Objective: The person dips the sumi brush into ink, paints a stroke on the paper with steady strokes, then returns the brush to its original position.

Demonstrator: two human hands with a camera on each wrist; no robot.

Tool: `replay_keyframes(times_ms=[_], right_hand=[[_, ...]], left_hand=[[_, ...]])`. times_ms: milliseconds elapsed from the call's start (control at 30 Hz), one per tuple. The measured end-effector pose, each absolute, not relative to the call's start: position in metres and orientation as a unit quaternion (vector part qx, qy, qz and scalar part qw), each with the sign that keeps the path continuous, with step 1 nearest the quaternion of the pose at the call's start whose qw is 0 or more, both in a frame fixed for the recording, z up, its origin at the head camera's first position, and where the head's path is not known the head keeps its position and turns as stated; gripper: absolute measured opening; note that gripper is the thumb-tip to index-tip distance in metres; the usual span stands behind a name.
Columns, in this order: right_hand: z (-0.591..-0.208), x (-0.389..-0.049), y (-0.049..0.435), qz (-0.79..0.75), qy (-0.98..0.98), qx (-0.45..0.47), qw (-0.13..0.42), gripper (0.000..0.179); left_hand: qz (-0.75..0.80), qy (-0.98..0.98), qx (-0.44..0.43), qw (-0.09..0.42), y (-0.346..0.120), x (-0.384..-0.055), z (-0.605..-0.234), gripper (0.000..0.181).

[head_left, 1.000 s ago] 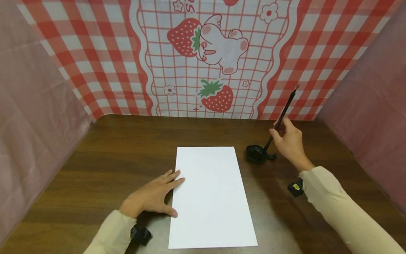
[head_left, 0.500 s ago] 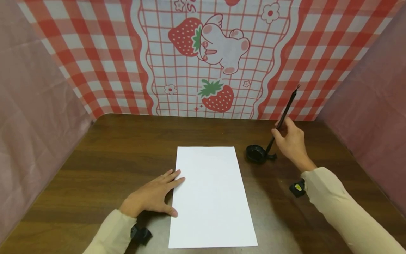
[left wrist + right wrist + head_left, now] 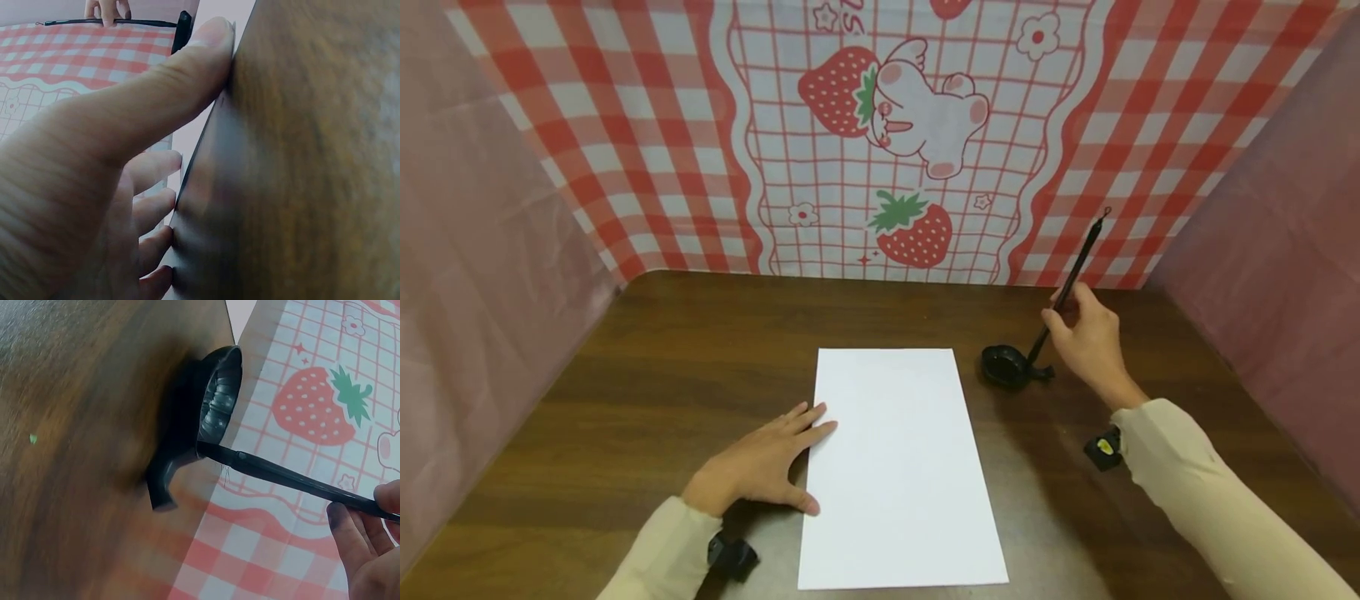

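Note:
A white sheet of paper [image 3: 902, 475] lies on the table. My left hand [image 3: 763, 458] rests at its left edge, fingers spread and straight, with fingertips and thumb on the margin. In the left wrist view the thumb [image 3: 169, 90] reaches over that edge. My right hand [image 3: 1086, 337] pinches a black writing brush [image 3: 1078, 262], tilted, a small loop at its top end. The brush's lower end meets the right rim of a black ink dish [image 3: 1004, 365], beside its stubby handle. In the right wrist view the dish [image 3: 222, 394] has a ribbed inside and a few stray hairs show below the brush.
The brown wooden table [image 3: 700, 333] ends at a red-and-white checked cloth [image 3: 662, 150] with strawberry prints behind it. Pink cloth [image 3: 490, 250] hangs at both sides. Each wrist carries a small black camera [image 3: 1103, 448].
My right hand and the brush have shifted slightly right, and the brush's lower end has gone from the dish's inner edge to its rim by the handle. My left hand and the paper stay put.

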State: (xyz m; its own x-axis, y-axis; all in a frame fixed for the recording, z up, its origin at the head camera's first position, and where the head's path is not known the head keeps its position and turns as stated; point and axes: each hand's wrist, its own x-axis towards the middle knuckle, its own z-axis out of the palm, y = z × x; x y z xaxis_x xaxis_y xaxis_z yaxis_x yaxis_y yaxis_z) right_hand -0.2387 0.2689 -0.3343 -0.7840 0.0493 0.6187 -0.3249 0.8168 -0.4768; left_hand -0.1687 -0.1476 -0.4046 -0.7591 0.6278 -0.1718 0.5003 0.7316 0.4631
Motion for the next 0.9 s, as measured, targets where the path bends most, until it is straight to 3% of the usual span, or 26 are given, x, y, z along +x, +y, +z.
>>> replay_keyframes(times_ms=[900], right_hand=[[-0.3350, -0.2378, 0.2675, 0.293, -0.896, 0.084, 0.323, 0.013]], left_hand=[[0.192, 0.912, 0.318, 0.172, -0.1457, -0.1676, -0.4036, 0.102]])
